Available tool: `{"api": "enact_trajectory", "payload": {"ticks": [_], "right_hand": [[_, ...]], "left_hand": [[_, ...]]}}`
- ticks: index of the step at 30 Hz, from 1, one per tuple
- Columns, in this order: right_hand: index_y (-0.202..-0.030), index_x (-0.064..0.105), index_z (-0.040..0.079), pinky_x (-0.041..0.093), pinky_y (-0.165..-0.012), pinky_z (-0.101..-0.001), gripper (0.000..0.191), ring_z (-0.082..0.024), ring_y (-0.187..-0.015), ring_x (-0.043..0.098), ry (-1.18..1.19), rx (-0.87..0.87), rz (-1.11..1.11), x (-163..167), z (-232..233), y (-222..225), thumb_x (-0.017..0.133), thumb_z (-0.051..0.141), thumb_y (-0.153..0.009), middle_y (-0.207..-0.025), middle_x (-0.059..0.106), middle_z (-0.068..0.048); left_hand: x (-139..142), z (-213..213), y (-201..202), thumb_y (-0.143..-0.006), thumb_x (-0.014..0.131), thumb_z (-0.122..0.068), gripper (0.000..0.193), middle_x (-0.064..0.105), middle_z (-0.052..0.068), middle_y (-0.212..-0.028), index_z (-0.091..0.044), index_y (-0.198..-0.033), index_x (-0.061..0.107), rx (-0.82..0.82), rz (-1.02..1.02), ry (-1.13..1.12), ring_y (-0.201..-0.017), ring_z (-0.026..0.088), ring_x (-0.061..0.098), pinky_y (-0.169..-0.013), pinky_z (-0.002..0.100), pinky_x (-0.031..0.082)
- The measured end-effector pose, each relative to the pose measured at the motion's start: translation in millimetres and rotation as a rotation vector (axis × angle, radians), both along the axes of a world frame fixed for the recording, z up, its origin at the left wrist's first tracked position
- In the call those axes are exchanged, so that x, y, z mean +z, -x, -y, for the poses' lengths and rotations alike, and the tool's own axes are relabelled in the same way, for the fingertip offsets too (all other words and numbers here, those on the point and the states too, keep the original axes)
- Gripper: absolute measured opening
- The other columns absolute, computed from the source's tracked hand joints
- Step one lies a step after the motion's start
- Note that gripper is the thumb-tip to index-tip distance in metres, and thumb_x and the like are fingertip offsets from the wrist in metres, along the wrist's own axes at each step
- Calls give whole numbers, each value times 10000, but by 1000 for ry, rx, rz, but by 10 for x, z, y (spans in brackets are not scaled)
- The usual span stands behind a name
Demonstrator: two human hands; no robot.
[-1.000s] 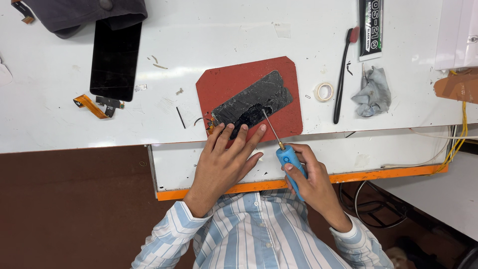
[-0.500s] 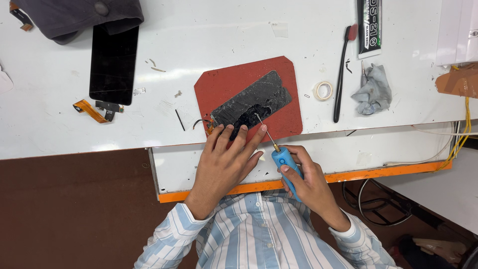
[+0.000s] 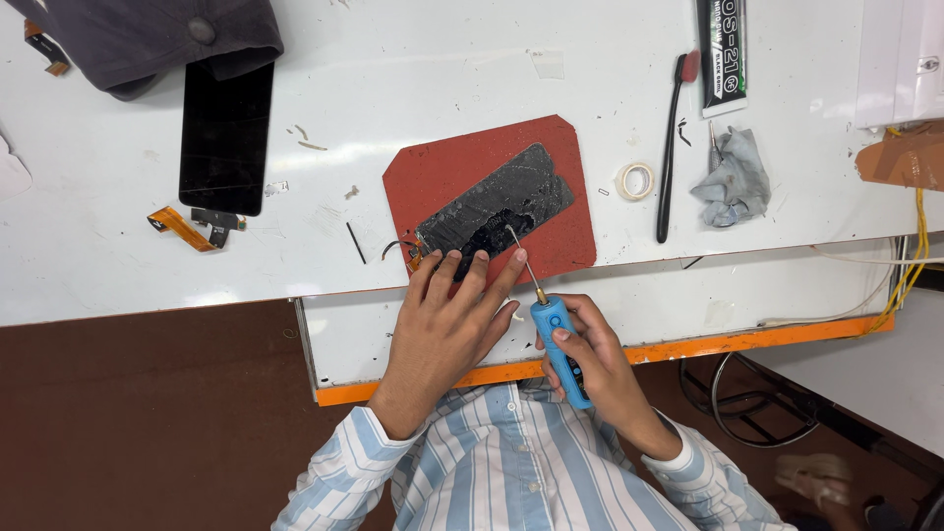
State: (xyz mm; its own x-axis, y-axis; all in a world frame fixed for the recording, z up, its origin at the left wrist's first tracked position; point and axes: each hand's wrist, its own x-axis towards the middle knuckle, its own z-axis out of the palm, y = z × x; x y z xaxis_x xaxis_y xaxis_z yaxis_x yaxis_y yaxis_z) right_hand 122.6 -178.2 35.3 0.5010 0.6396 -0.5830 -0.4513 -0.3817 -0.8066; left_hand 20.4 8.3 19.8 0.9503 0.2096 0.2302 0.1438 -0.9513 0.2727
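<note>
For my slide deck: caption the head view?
Left hand steadies cracked black phone screen; right hand applies blue-handled tool.

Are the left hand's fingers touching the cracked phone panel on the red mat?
Touching. The head view shows the left hand with its fingers pressed on the near edge of the cracked phone panel.

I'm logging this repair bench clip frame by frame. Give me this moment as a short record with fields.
Left hand: fingertips pressing the cracked phone panel
Right hand: gripping a blue-handled tool, its metal tip on the panel
Under the panel: red mat
Surface: white table
Nearby: black screen, tape roll, black brush, grey cloth
</note>
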Motion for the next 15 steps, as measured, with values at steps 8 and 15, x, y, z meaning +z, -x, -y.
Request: {"api": "enact_trajectory", "payload": {"ticks": [8, 15], "right_hand": [[-1270, 430, 24, 473, -387, -246, 317, -113, -510, 574, -208, -170, -223, -92, -65, 230, 437, 203, -1009, -889, 580, -121], [-1266, 412, 10, 491, -396, -267, 331, -130, -510, 578, -297, -200, -225, -228, -58, 308, 420, 219, -1010, -900, 577, -143]], "left_hand": [[25, -29, 7, -970, 682, -425, 574, 644, 99, -1245, -234, -1486, 518, -2, 16, 15, -1189, 313, 582, -1087, 500, 437], [39, -45, 2, -968, 687, -403, 552, 652, 87, -1239, -233, -1471, 537, 2, 23, 36, -1175, 298, 587, -1085, 479, 450]]}}
